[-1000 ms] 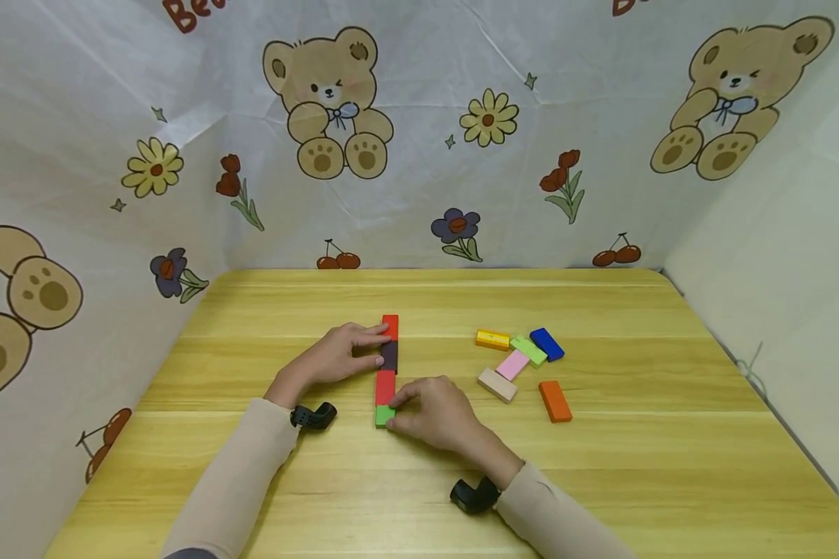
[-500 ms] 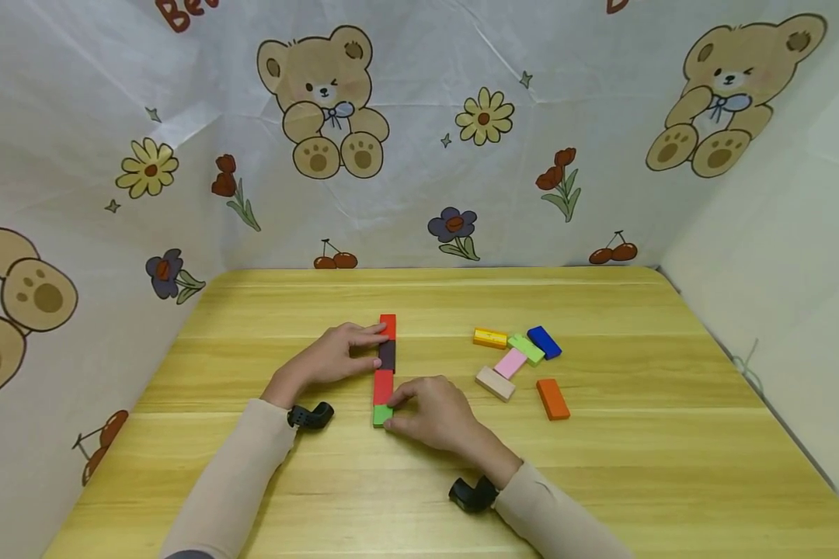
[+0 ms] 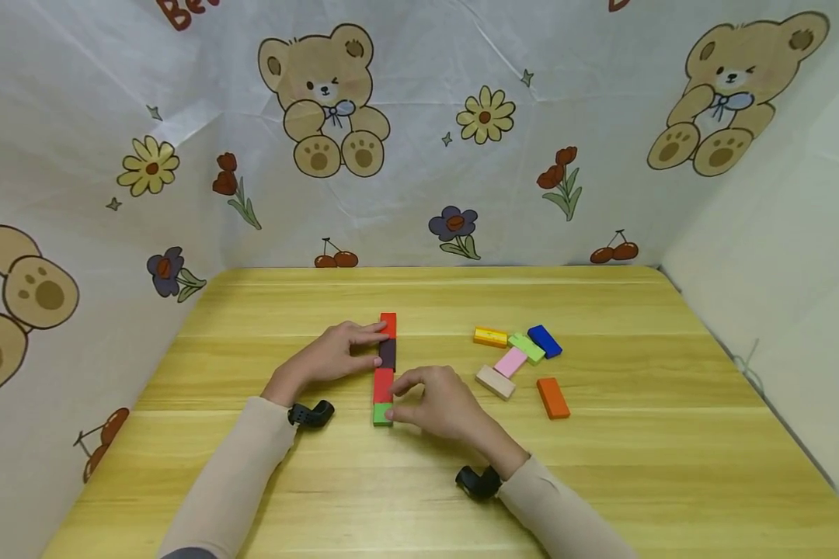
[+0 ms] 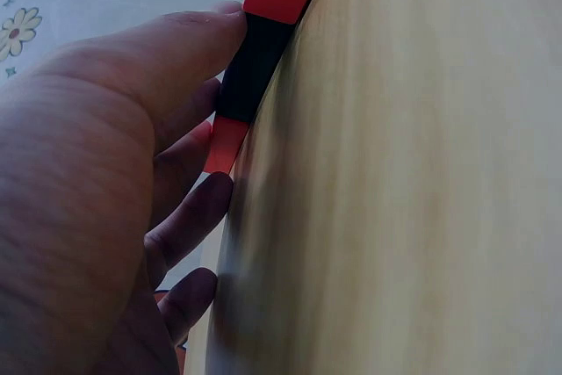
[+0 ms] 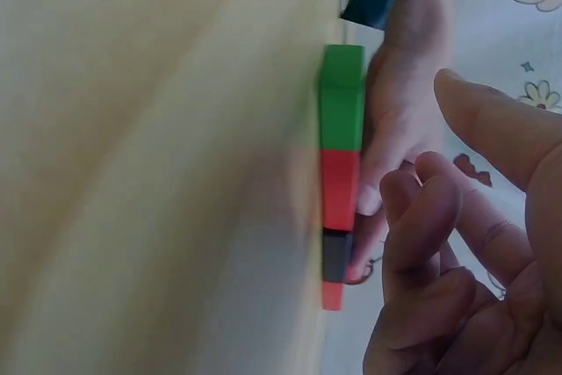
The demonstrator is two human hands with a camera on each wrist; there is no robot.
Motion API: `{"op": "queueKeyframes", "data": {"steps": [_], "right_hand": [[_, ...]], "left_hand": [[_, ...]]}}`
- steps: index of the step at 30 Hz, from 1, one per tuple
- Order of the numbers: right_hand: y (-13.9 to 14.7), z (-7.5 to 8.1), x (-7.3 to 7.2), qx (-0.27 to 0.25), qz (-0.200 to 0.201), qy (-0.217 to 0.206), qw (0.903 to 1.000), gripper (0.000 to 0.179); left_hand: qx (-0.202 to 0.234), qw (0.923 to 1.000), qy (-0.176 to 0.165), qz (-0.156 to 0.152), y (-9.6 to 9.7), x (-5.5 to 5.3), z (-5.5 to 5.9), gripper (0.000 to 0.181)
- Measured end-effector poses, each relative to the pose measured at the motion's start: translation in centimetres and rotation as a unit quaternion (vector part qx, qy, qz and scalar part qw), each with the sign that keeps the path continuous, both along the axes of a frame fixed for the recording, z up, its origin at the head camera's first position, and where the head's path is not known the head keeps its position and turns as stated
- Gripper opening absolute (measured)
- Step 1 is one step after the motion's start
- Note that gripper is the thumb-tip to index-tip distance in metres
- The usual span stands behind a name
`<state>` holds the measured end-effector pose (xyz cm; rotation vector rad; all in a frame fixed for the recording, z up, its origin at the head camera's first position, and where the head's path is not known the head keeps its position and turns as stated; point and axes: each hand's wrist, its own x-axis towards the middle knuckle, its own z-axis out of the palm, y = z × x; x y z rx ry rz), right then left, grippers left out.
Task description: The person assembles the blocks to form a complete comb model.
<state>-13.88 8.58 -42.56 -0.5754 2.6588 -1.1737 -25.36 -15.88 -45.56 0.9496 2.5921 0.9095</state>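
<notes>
Four-sided wooden blocks lie end to end in a straight row: a far red block (image 3: 388, 320), a dark block (image 3: 388, 354), a nearer red block (image 3: 384, 385) and a green block (image 3: 381, 415). My left hand (image 3: 332, 355) rests along the row's left side, its fingers by the far red block and its thumb against the dark block (image 4: 255, 68). At the near end, my right hand (image 3: 436, 404) hovers beside the green block, holding nothing. The right wrist view shows its thumb and fingers apart, clear of the green block (image 5: 342, 111).
Right of the row lie loose blocks: yellow (image 3: 490, 337), light green (image 3: 527, 348), dark blue (image 3: 545, 341), pink (image 3: 510, 362), plain wood (image 3: 495, 383) and orange (image 3: 553, 398). A printed cloth (image 3: 405, 202) hangs behind the wooden table (image 3: 601, 481).
My right hand has let go of the green block and drawn slightly up and right. The left hand keeps its place, and the row has not moved.
</notes>
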Motion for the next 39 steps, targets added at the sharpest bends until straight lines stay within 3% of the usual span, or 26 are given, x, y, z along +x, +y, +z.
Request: {"op": "queueKeyframes", "data": {"steps": [6,13,23,31,39], "right_hand": [[1.0,1.3,0.2,0.0,-0.018,-0.016,0.9997,0.033],[3.1,1.8,0.4,-0.013,0.0,0.042,0.999,0.029],[7.9,2.7,1.0,-0.057,-0.055,0.073,0.9942,0.027],[11.4,3.4,0.9,-0.059,-0.107,0.063,0.9905,0.029],[15.4,3.5,0.5,-0.078,-0.136,0.073,0.9849,0.03]], "left_hand": [[-0.002,1.0,-0.003,0.004,0.2,0.1,0.1,0.053],[0.003,0.9999,-0.011,0.012,0.1,0.2,0.3,0.053],[0.006,0.9996,-0.024,0.009,0.2,0.2,0.3,0.053],[0.006,0.9995,-0.029,0.009,0.1,0.4,0.3,0.054],[0.011,0.9997,-0.021,0.004,0.0,-0.1,0.0,0.053]]}}
